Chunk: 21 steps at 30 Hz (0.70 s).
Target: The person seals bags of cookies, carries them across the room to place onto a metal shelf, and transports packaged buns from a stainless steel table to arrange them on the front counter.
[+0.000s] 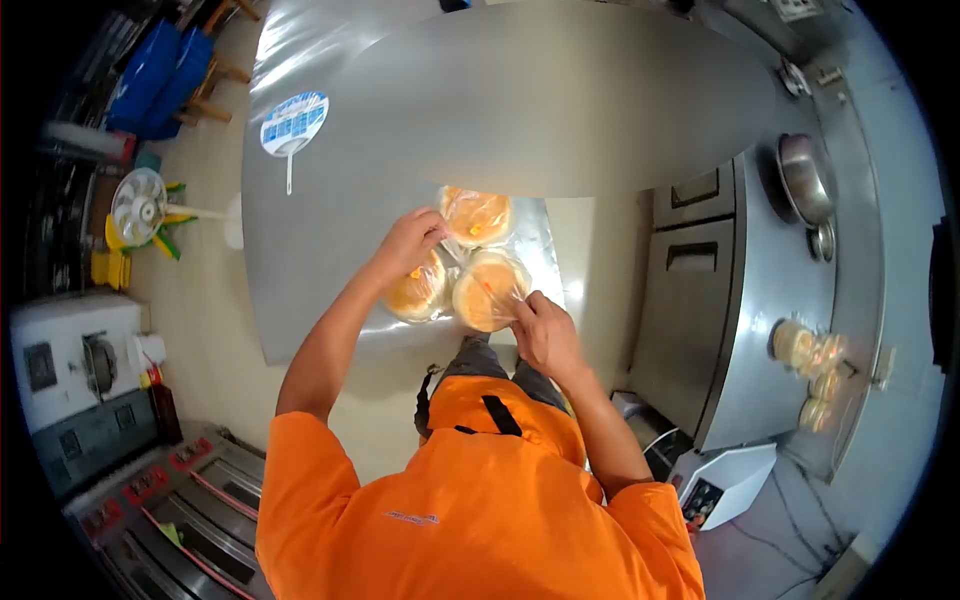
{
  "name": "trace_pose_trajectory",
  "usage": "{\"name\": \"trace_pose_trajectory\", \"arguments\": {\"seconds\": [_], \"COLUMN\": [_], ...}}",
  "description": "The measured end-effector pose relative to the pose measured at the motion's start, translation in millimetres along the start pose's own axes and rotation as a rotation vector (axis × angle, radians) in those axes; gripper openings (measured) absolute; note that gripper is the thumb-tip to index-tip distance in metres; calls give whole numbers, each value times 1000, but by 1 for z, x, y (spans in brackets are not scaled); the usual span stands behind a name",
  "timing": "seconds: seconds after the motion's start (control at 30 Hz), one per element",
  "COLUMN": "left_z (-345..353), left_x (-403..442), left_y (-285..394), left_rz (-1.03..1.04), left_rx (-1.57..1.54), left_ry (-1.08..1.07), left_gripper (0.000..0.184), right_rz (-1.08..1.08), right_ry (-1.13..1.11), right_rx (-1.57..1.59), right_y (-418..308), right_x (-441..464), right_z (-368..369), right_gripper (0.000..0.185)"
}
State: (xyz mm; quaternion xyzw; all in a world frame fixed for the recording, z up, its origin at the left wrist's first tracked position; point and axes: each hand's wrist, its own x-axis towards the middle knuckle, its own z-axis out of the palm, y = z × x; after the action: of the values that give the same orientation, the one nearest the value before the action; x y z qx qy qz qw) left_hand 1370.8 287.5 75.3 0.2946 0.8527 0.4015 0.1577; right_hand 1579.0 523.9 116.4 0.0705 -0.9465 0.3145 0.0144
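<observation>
Three round, golden-topped breads in clear plastic bags lie close together near the edge of the steel table. One is the far bread (pixel 476 215), one the left bread (pixel 415 288), and one the right bread (pixel 488 292). My right hand (pixel 547 335) is closed on the gathered plastic at the lower right of the right bread's bag. Between the far and left breads, my left hand (pixel 412 242) pinches clear plastic with its fingertips; which bag that plastic belongs to I cannot tell. Small orange marks show on the bags.
A paper hand fan (pixel 294 124) lies on the steel table (pixel 310 250). A blurred patch hides the table's far part. To the right, a steel counter (pixel 765 330) bears metal bowls (pixel 806 180) and more bagged breads (pixel 795 343). A standing fan (pixel 138 207) is at left.
</observation>
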Motion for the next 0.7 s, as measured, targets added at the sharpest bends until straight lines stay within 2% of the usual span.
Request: {"name": "trace_pose_trajectory", "arguments": {"seconds": [0.1,0.13,0.17,0.2,0.23,0.27,0.3,0.33,0.37,0.4,0.47,0.53,0.6,0.67,0.7], "left_z": [-2,-4,-3,7,11,17,16,25,25,27,21,28,31,20,22], "left_x": [-22,-27,-36,-46,-49,-55,-52,-56,-64,-68,-71,-82,-82,-82,-82], "left_y": [19,30,38,43,38,37,87,87,58,27,28,-7,-17,-1,18], "left_rz": [-39,-36,-147,-208,-126,-262,-333,-322,-232,-240,-303,-223,-163,-397,-388], "left_rx": [70,143,167,98,160,36,-151,-218,48,80,10,49,82,-52,-51], "left_ry": [41,55,42,120,81,96,125,199,179,249,189,205,230,96,90], "left_gripper": [11,12,14,16,18,20,24,29,32,35,39,40,42,48,48], "right_rz": [57,130,213,357,347,344,42,171,297,259,210,209,173,151,129], "right_ry": [31,67,126,130,206,188,331,360,408,423,401,386,269,247,211], "right_rx": [59,176,271,375,468,540,379,484,578,567,592,606,568,566,564], "right_y": [14,16,19,12,25,32,26,26,5,0,-14,-23,-25,-27,-25], "right_x": [-16,-18,-16,-14,-11,-7,-4,6,13,14,20,24,23,22,19], "right_z": [8,19,19,17,38,60,49,83,65,61,66,80,104,114,117], "right_gripper": [16,16,18,19,22,24,23,19,15,15,17,19,20,21,22]}}
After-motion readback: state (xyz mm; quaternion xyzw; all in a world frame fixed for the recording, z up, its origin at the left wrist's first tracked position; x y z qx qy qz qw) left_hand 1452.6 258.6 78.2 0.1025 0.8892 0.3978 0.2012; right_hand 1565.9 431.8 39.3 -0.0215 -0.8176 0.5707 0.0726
